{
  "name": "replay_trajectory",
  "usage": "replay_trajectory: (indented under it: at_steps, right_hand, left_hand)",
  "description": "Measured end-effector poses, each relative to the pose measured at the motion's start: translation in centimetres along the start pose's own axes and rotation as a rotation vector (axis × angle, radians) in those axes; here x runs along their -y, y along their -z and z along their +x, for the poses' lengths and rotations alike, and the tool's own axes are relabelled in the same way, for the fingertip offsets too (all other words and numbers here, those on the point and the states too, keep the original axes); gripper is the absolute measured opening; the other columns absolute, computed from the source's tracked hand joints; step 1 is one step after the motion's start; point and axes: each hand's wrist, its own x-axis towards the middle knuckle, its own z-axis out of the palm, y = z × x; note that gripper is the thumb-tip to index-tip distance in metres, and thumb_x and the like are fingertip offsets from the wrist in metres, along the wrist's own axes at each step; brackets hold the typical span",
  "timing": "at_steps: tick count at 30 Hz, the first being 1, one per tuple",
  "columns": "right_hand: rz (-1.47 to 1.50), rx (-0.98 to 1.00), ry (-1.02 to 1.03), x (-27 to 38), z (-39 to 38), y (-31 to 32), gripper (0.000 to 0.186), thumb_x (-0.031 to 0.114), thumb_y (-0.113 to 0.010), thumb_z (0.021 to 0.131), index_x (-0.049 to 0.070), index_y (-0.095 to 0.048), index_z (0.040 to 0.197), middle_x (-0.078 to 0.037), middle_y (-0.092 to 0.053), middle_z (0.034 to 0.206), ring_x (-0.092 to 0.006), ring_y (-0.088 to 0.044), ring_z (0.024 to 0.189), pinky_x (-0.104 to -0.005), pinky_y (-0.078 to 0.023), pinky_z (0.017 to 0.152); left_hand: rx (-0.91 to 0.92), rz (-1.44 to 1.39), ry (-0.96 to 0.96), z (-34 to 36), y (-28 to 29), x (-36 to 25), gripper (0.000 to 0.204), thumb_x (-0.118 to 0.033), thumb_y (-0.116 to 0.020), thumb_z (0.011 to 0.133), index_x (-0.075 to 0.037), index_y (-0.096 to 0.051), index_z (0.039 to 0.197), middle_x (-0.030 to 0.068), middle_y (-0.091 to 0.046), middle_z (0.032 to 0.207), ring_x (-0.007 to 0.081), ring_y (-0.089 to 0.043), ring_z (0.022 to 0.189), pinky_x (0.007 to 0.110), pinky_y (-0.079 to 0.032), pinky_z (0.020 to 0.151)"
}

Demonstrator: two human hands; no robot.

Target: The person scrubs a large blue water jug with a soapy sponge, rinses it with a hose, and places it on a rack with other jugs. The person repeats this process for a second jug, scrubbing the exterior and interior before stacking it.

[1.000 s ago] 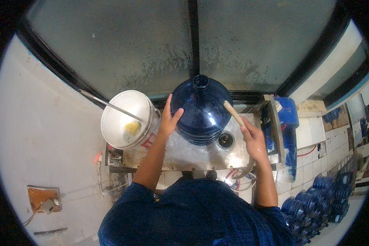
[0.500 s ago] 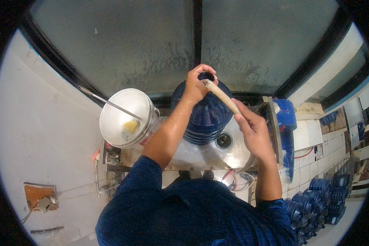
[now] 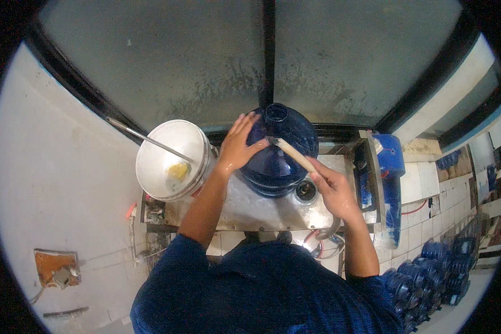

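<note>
metal counter (image 3: 228, 214): left hand (image 3: 239, 147) spread against blue jug (image 3: 277, 168), right hand (image 3: 335, 192) gripping hose (image 3: 295, 155).

A blue bottle (image 3: 278, 165) is showing smooth, glossy plastic. Across its front, a beige hose (image 3: 295, 156) is looking smooth but duller. Beneath the bottle, the tabletop (image 3: 245, 206) is gleaming as worn, patchy metal. Left of the bottle, a white bucket (image 3: 155, 170) is displaying smooth plastic and a rod (image 3: 150, 140) is shining like metal. Behind the bottle, spotted panes (image 3: 150, 55) are resembling hazy glass; before it, a shirt (image 3: 261, 284) is showing matt cloth.
</note>
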Motion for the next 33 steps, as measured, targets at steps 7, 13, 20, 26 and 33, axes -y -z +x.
replay_trajectory:
  at_steps: [7, 13, 20, 26, 33]
  right_hand:
    - [-0.106, -0.182, -0.255, -6.8, -0.9, 4.3, 0.041, 0.023, -0.058, 0.104, 0.006, -0.058, 0.141, -0.002, -0.064, 0.087, -0.0108, -0.056, 0.074, -0.0273, -0.049, 0.070]
    - [-0.058, -0.180, -0.176, -5.4, -0.5, 5.3, 0.041, 0.023, -0.059, 0.103, 0.011, -0.059, 0.142, -0.001, -0.059, 0.082, -0.0089, -0.051, 0.070, -0.0265, -0.046, 0.065]
    - [-0.016, -0.127, 0.021, 2.6, -1.4, 5.4, 0.041, 0.025, -0.059, 0.103, 0.009, -0.058, 0.141, -0.015, -0.068, 0.130, -0.0174, -0.063, 0.113, -0.0315, -0.046, 0.100]
    - [0.007, -0.172, 0.002, -1.1, -2.3, 7.4, 0.043, 0.025, -0.059, 0.103, 0.006, -0.057, 0.142, -0.012, -0.072, 0.116, -0.0146, -0.064, 0.098, -0.0302, -0.049, 0.089]
    - [0.064, -0.224, -0.225, -10.7, -2.1, 10.3, 0.043, 0.026, -0.059, 0.103, 0.007, -0.058, 0.142, 0.005, -0.050, 0.075, -0.0074, -0.045, 0.065, -0.0262, -0.042, 0.059]
  left_hand:
    - [-0.139, -0.669, 0.288, -6.1, -4.5, 7.6, 0.069, -0.039, -0.064, 0.098, 0.000, -0.042, 0.151, 0.0198, -0.043, 0.154, 0.0296, -0.036, 0.146, 0.039, -0.027, 0.119]
    - [0.079, -0.629, 0.074, 3.0, -0.4, -4.1, 0.053, -0.029, -0.083, 0.084, -0.003, -0.065, 0.127, 0.0145, -0.070, 0.120, 0.0236, -0.064, 0.114, 0.035, -0.045, 0.103]
    - [-0.273, -0.514, 0.150, 7.7, -6.0, -11.3, 0.025, -0.014, -0.090, 0.073, -0.004, -0.071, 0.086, 0.0043, -0.074, 0.082, 0.0145, -0.069, 0.079, 0.032, -0.054, 0.076]
    - [-0.651, -1.176, 0.322, 5.2, -6.1, -9.9, 0.046, 0.008, -0.086, 0.071, -0.003, -0.063, 0.110, 0.0082, -0.071, 0.096, 0.0167, -0.067, 0.092, 0.032, -0.054, 0.087]
    - [-0.430, -1.260, 0.301, -3.1, -1.0, -4.6, 0.047, 0.010, -0.075, 0.071, -0.001, -0.062, 0.115, 0.0180, -0.068, 0.120, 0.0306, -0.062, 0.121, 0.042, -0.043, 0.110]
